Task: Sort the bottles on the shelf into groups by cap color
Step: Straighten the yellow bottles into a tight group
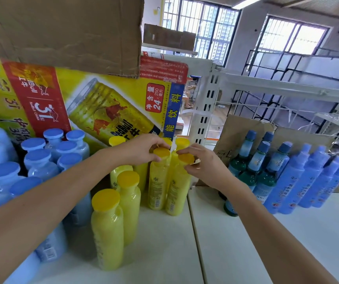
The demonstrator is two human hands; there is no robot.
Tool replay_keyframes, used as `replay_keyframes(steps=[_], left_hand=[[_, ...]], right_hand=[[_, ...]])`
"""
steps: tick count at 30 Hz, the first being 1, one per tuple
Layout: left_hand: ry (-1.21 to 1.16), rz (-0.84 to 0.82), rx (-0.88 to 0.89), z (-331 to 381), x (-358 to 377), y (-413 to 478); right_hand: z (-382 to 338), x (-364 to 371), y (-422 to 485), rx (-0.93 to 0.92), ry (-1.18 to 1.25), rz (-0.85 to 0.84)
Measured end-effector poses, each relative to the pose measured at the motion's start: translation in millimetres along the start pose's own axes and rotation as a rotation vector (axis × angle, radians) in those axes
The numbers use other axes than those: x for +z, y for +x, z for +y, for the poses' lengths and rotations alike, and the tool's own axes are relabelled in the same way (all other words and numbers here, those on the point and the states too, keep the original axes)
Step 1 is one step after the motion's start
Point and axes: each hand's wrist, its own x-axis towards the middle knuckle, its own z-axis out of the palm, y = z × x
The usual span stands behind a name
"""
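Several yellow bottles with yellow caps stand mid-shelf. My left hand point(142, 147) pinches the cap of one yellow bottle point(158, 181). Beside it, my right hand point(202, 163) grips the cap of a second yellow bottle point(176, 191). The two held bottles stand upright, touching each other. Two more yellow bottles point(107, 230) stand nearer the front. A cluster of pale blue bottles with blue caps point(39, 158) fills the left side. Green glass bottles with blue caps point(254, 171) and blue spray bottles point(308, 181) lean at the right.
A yellow Red Bull carton point(95, 99) lies behind the bottles, under a brown cardboard box point(62, 31). A white shelf upright point(206, 107) and wire racks stand behind. The white shelf surface point(267, 242) has a seam down the middle.
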Motion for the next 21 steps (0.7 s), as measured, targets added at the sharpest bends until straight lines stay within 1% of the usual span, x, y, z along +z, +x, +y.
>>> replay_keyframes(steps=[4,7,9,12,16,18,21], left_hand=[[0.066,-0.001,0.000,2,0,4],[0.107,0.035,-0.003,5,2,7],[0.071,0.034,-0.006,7,3,8],[-0.026,-0.037,0.005,9,1,8],[-0.072,-0.106,-0.005,10,-2,8],[-0.094,-0.081,-0.002,12,0,8],[0.045,0.033,0.012,19,6,8]], right_hand=[[4,0,1,-0.005,0.019,-0.055],[4,0,5,0.021,-0.073,-0.011],[4,0,9,0.073,-0.147,0.017],[4,2,13,0.154,-0.195,0.076],[2,4,13,0.176,-0.247,0.098],[3,1,11,0.146,-0.211,0.053],[2,-4,5,0.081,-0.161,-0.040]])
